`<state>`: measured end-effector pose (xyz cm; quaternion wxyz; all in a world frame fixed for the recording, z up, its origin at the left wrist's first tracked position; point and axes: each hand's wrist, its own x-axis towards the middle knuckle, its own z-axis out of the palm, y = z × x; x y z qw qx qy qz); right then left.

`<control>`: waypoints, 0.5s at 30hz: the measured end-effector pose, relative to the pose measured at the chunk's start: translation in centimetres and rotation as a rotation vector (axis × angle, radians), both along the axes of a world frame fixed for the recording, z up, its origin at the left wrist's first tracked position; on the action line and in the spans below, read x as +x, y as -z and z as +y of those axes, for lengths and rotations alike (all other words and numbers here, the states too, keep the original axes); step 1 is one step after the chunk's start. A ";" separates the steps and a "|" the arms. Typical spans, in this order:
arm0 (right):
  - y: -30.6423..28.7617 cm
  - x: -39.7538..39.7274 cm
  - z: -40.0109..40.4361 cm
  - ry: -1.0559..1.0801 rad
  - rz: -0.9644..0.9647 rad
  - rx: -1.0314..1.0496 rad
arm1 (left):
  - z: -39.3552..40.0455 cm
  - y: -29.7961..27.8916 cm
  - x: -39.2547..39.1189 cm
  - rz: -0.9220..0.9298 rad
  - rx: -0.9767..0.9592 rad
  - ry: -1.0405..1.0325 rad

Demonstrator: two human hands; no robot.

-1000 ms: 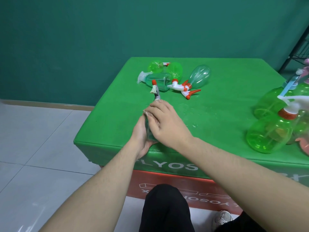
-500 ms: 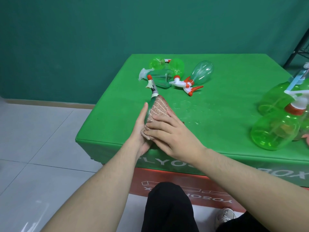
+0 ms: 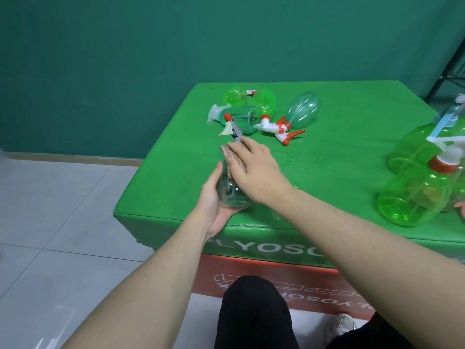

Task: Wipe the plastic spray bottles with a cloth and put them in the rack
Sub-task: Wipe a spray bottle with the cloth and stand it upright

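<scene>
A clear spray bottle [image 3: 232,195] with a grey neck and orange-tipped nozzle [image 3: 230,124] lies tilted at the near left of the green table [image 3: 339,137]. My left hand [image 3: 214,202] cups its base from below, thumb along the side. My right hand [image 3: 254,167] presses a brownish cloth [image 3: 232,159] onto the bottle's upper part near the neck. Several other spray bottles [image 3: 266,109] lie in a heap further back on the table.
Large green spray bottles [image 3: 412,200] stand at the table's right edge. A black metal rack [image 3: 450,69] shows at the far right. Water drops glisten on the table near the middle. My knees are below the table's front edge.
My right hand slid the cloth down toward the bottle's base half a second ago, then back up to the neck. The left hand kept holding the base.
</scene>
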<state>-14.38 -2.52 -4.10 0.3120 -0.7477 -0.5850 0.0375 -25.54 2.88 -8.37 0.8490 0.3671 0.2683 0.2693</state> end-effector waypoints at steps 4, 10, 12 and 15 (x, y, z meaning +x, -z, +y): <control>0.2 -0.8 0.3 -0.013 0.106 -0.012 | 0.2 0.4 -0.1 -0.035 -0.044 -0.017; 2.1 -1.1 -1.4 -0.141 -0.212 0.137 | -0.3 0.3 0.2 -0.023 0.040 -0.043; 2.5 -0.9 -2.0 -0.189 -0.313 0.178 | -0.2 0.4 0.3 -0.005 0.048 -0.054; 3.7 -1.0 -2.8 -0.269 -0.455 0.207 | -0.1 0.3 0.2 -0.016 -0.013 -0.066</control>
